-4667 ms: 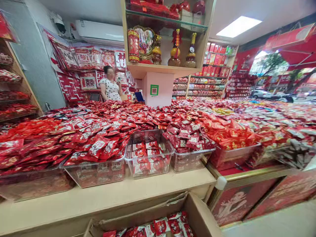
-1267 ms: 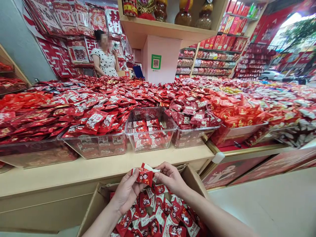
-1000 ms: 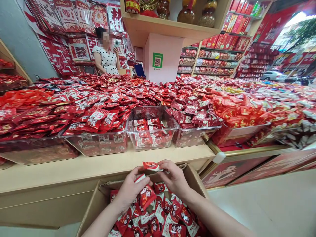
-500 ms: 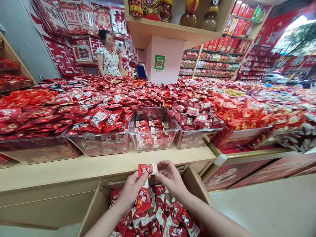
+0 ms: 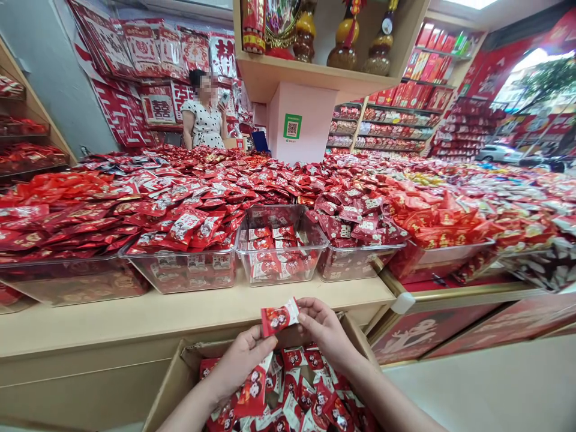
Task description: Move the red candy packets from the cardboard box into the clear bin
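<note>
My right hand (image 5: 324, 329) pinches the white end of a small red-and-white candy packet (image 5: 279, 317), above a cardboard box (image 5: 173, 375). The fingertips of my left hand (image 5: 240, 360) are near the red end of that packet. Below the left thumb, a second red packet (image 5: 252, 389) hangs from my left hand. Many similar packets (image 5: 310, 396) lie loose in the box. Behind my hands, a clear plastic bin (image 5: 281, 264) on the ledge holds rows of the same packets and is only partly filled.
Other clear bins (image 5: 180, 273) heaped with red packets stand on both sides along the cream ledge (image 5: 198, 312). A pillar (image 5: 306, 120) and an overhead shelf (image 5: 310, 69) rise behind. A person (image 5: 202, 114) in a dotted top stands at the back left, holding a phone.
The upper packet has moved slightly right and tilted, held by my right hand. My left hand and the lower packet have shifted down and left. The view has tipped upward a little.
</note>
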Tool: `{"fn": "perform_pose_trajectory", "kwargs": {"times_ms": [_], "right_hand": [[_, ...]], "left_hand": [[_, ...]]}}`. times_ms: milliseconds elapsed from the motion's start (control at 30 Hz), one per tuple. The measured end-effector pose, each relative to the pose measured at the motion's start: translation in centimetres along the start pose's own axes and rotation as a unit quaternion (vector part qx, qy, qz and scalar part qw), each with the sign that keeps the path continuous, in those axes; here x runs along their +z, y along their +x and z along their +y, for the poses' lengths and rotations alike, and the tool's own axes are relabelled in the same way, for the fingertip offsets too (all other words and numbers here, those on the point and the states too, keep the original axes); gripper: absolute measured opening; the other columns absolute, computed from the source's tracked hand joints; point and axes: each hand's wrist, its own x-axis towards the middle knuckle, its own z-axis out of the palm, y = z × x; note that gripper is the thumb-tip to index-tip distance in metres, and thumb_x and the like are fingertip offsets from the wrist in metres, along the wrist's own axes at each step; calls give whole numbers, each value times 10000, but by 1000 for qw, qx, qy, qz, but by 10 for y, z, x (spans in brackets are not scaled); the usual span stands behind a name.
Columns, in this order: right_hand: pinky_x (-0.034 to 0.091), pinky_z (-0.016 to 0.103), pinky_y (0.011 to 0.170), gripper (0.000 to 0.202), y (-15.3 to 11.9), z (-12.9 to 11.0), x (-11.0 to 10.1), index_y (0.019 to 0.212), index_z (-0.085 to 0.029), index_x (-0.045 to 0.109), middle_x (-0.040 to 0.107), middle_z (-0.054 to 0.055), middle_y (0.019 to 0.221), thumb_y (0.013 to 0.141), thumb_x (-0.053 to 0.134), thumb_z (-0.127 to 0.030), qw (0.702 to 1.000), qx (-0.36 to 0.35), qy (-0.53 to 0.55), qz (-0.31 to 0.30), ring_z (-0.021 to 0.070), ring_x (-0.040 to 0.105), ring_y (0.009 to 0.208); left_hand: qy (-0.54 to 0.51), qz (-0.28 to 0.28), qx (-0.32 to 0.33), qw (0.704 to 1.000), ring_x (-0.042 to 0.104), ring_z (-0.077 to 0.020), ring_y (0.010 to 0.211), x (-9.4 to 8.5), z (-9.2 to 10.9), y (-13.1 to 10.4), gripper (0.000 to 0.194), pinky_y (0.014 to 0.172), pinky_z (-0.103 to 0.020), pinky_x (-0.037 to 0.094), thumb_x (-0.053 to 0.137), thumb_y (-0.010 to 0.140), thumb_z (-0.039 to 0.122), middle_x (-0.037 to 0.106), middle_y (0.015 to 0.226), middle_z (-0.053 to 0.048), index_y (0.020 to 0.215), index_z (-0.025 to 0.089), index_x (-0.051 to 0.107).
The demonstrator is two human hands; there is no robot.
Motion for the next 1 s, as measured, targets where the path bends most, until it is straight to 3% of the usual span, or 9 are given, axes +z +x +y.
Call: {"fn": "perform_pose_trajectory", "kwargs": {"times_ms": [100,167,333,467,567,667,800,867,1000], "right_hand": [[403,225,552,180,-1,-5,-5,872,-186,565,574,21,774,737,532,-300,989,-68,-128,-2,90,499,587],[417,250,627,162,-5,-5,-3,862,-193,593,589,36,795,774,475,-261,962,-116,-241,-53,123,525,683],[407,225,627,266,-13,0,9,880,-203,622,573,39,727,778,390,-122,860,-218,-429,-168,119,513,694],[403,208,607,324,-15,2,12,839,-202,639,551,33,709,736,368,-58,835,-218,-471,-182,113,504,684],[400,206,617,325,-17,8,16,825,-213,638,556,26,711,729,369,-59,824,-220,-475,-216,111,503,685],[407,213,646,257,-19,17,22,841,-204,609,572,26,743,733,405,-90,849,-201,-440,-213,114,511,698],[425,245,648,258,-16,24,22,993,-182,487,559,47,815,739,501,-230,937,-107,-314,-114,132,515,719],[427,244,641,282,-12,25,19,960,-181,470,549,38,807,713,554,-290,969,-51,-219,-101,131,518,717],[406,222,552,251,-6,27,12,729,-169,480,535,1,659,637,626,-351,979,10,-173,-104,111,504,594]], "left_hand": [[108,-25,11,994,287,-56,420,-4,6,-6,527,425,-165,214,616,655,399,346,450,113,1095,162,449],[146,-49,6,988,257,-57,434,0,13,-11,561,422,-163,203,610,657,402,355,484,106,1133,170,425],[156,-224,-53,961,352,-88,549,4,27,-23,461,496,-169,306,697,523,389,485,626,60,917,186,571],[272,-192,-80,939,299,-76,488,-10,25,-22,455,416,-162,237,705,494,404,422,549,76,861,166,581],[284,-159,-30,945,318,-88,514,-9,15,-18,354,453,-175,264,638,584,413,416,556,71,825,160,584],[293,-128,25,947,333,-103,560,-1,1,-13,234,514,-188,286,526,697,386,414,562,65,691,162,591],[248,-58,54,966,333,-104,561,2,-8,-3,351,521,-191,306,443,749,446,414,554,53,646,135,567],[196,-17,77,977,366,-111,574,0,-6,0,389,547,-196,331,417,759,476,454,566,44,667,130,569],[73,-4,85,994,476,-148,653,-3,4,-1,396,613,-231,382,395,778,480,576,663,9,872,144,583]]}}
